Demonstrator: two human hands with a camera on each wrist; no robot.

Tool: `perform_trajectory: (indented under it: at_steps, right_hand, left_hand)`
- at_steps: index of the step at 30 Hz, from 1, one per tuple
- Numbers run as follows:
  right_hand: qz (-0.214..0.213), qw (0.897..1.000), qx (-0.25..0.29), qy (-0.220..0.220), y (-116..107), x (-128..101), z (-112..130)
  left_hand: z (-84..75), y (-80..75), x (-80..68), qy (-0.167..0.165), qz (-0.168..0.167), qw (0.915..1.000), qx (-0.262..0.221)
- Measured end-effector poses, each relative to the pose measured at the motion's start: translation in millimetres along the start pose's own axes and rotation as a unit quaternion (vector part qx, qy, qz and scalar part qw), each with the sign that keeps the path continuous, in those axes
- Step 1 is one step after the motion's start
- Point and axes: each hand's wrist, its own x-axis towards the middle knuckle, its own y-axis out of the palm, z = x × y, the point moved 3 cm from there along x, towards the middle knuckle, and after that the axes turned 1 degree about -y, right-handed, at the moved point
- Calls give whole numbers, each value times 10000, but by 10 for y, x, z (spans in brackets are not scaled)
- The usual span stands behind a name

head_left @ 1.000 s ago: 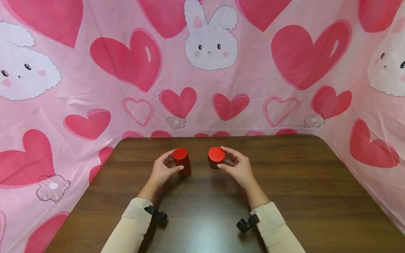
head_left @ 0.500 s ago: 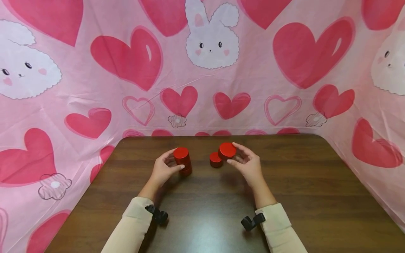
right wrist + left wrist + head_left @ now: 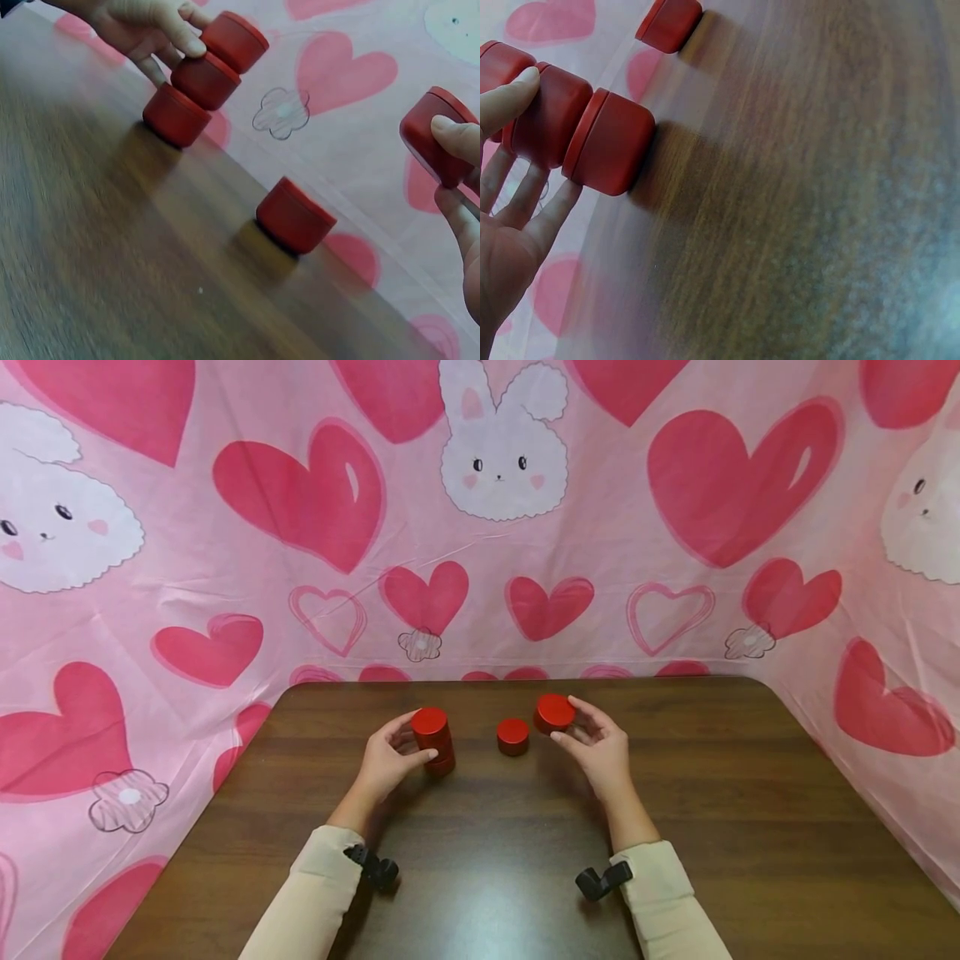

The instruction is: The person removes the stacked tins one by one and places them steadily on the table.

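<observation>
Three small round red lidded tins stand stacked on the table, left of centre. My left hand grips this stack from its left side; in the left wrist view the thumb lies on the middle tin and fingertips reach the lowest tin. My right hand pinches another red tin between thumb and fingers, raised over the table and slightly tilted. Between the two hands a single red tin stands upright on the table, apart from both, also visible in the right wrist view.
The brown wood-grain table ends at the back and sides against a pink cloth printed with hearts and rabbits. Small black cameras are strapped at both wrists, the right one hanging low over the tabletop.
My right hand has lifted the upper red tin off the single one and carried it to the right, uncovering the tin below. The left hand stays on its stack.
</observation>
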Motion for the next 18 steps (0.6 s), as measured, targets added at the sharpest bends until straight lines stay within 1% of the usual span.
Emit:
perform_trajectory:
  at_steps: [5, 10, 14, 18]
  right_hand:
    - [-104, 9995, -252, 158, -53, 15, -97]
    - [-184, 9991, -188, 342, -109, 11, -193]
    - [-225, 9985, -203, 461, -146, 2, -242]
    - [-223, 9967, -426, 648, -173, 2, -285]
  left_hand:
    - [-2, -1, 6, 40, -15, 10000, 3]
    - [5, 1, 12, 82, 13, 10000, -30]
    - [8, 2, 18, 17, 12, 10000, -79]
    - [2, 3, 23, -47, 53, 9999, -129]
